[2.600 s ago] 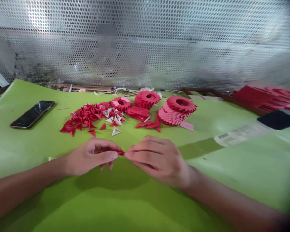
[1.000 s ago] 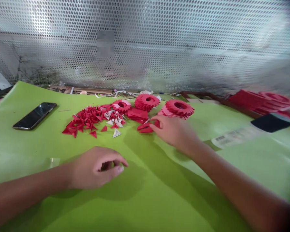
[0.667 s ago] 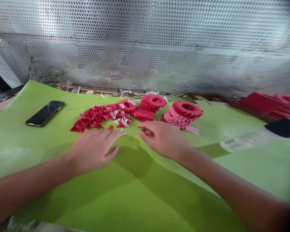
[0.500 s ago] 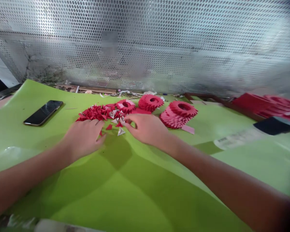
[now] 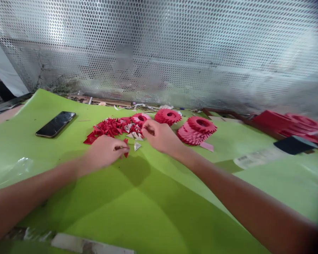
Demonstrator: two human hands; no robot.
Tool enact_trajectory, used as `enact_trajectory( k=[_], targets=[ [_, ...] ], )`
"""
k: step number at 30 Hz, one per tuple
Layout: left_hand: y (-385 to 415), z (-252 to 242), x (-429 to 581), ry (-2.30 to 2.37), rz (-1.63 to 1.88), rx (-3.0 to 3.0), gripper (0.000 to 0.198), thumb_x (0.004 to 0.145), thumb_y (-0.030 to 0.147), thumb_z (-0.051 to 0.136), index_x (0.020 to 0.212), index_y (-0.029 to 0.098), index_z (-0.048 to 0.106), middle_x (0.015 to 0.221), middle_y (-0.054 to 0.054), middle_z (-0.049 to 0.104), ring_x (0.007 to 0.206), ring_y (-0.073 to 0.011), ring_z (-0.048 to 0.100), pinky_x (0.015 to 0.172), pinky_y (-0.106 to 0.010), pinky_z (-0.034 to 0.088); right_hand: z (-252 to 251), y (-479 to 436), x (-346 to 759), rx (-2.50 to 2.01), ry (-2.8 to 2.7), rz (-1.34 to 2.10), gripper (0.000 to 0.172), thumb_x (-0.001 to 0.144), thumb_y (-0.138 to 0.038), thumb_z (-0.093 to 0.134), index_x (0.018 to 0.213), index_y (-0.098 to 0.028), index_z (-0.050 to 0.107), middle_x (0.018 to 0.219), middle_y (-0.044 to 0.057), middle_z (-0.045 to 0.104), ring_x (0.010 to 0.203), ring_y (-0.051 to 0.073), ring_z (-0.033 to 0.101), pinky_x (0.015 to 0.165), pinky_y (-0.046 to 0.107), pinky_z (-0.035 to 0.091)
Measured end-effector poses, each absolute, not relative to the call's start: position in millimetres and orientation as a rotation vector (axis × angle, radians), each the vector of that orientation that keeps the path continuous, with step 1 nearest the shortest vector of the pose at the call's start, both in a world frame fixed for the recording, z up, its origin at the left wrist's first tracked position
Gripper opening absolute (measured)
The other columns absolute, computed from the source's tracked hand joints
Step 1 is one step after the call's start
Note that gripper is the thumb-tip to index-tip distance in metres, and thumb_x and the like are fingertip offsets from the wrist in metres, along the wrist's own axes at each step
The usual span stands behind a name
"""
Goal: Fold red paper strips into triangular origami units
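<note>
Your left hand (image 5: 104,152) pinches 1 red folded triangle (image 5: 126,152) just in front of the pile of red triangles (image 5: 106,127). Your right hand (image 5: 160,137) curls at the pile's right edge; I cannot tell its grip.

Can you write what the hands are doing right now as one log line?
left hand: touching a red paper triangle | right hand: fingers at triangle pile | hold: unclear
</note>
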State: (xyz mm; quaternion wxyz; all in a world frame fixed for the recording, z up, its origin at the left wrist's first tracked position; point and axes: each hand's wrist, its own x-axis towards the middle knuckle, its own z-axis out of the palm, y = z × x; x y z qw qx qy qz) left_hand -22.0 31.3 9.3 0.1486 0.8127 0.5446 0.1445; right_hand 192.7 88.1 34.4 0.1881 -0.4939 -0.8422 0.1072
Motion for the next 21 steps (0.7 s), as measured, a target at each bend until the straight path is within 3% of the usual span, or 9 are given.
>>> enact_trajectory(
  k=[4, 7, 11, 15, 17, 21],
  targets=[
    [22.6, 10.6, -17.0, 1.354, 0.537, 1.835, 0.037, 0.090, 0.051, 0.060, 0.108, 0.023, 0.076, 0.064, 0.000, 0.071, 0.039, -0.0106, 0.048, 0.041, -0.023, 0.029, 29.4, 74.0, 213.4, -1.246, -2.153, 0.808, 0.022, 0.087, -0.040, 0.064, 0.086, -0.019, 0.062, 0.079, 0.003, 0.068, 0.061, 0.013, 0.060, 0.055, 0.025, 0.044],
    [20.0, 7.3, -14.2, 1.317, 0.524, 1.717, 0.040, 0.087, 0.055, 0.061, 0.106, 0.022, 0.074, 0.069, -0.002, 0.072, 0.049, -0.0126, 0.057, 0.042, -0.021, 0.028, 15.7, 59.7, 228.3, -1.251, -2.039, 1.034, 0.023, 0.084, -0.041, 0.067, 0.086, -0.019, 0.060, 0.078, 0.003, 0.068, 0.059, 0.012, 0.058, 0.053, 0.026, 0.045],
    [17.9, 0.8, -8.9, 1.209, 0.531, 1.622, 0.037, 0.089, 0.053, 0.060, 0.096, 0.018, 0.068, 0.076, -0.003, 0.072, 0.065, -0.0166, 0.069, 0.049, -0.021, 0.039, 0.0, 44.8, 236.8, -1.262, -1.965, 1.184, 0.022, 0.093, -0.043, 0.056, 0.091, -0.021, 0.053, 0.088, 0.004, 0.070, 0.059, 0.012, 0.058, 0.055, 0.027, 0.047],
    [16.5, -4.3, -5.7, 1.029, 0.613, 1.455, 0.031, 0.094, 0.048, 0.058, 0.092, 0.017, 0.056, 0.103, -0.007, 0.073, 0.068, -0.0146, 0.072, 0.063, -0.027, 0.054, -4.2, 39.0, 234.9, -1.114, -2.005, 1.185, 0.019, 0.093, -0.040, 0.057, 0.091, -0.021, 0.054, 0.083, 0.001, 0.064, 0.064, 0.012, 0.054, 0.057, 0.025, 0.044],
    [17.1, -6.6, -6.4, 0.952, 0.634, 1.400, 0.032, 0.094, 0.048, 0.059, 0.091, 0.017, 0.055, 0.112, -0.008, 0.072, 0.071, -0.0146, 0.073, 0.069, -0.030, 0.057, -4.1, 37.7, 233.5, -1.067, -2.013, 1.213, 0.019, 0.094, -0.040, 0.056, 0.095, -0.022, 0.056, 0.081, 0.000, 0.060, 0.063, 0.011, 0.052, 0.056, 0.024, 0.042],
    [20.5, -11.3, -9.8, 0.897, 0.670, 1.341, 0.027, 0.093, 0.042, 0.066, 0.092, 0.016, 0.061, 0.109, -0.007, 0.073, 0.087, -0.0161, 0.073, 0.083, -0.031, 0.057, -4.6, 36.3, 233.3, -1.070, -1.977, 1.318, 0.024, 0.094, -0.046, 0.058, 0.097, -0.022, 0.058, 0.077, -0.002, 0.057, 0.058, 0.010, 0.048, 0.051, 0.023, 0.038]
  ],
)
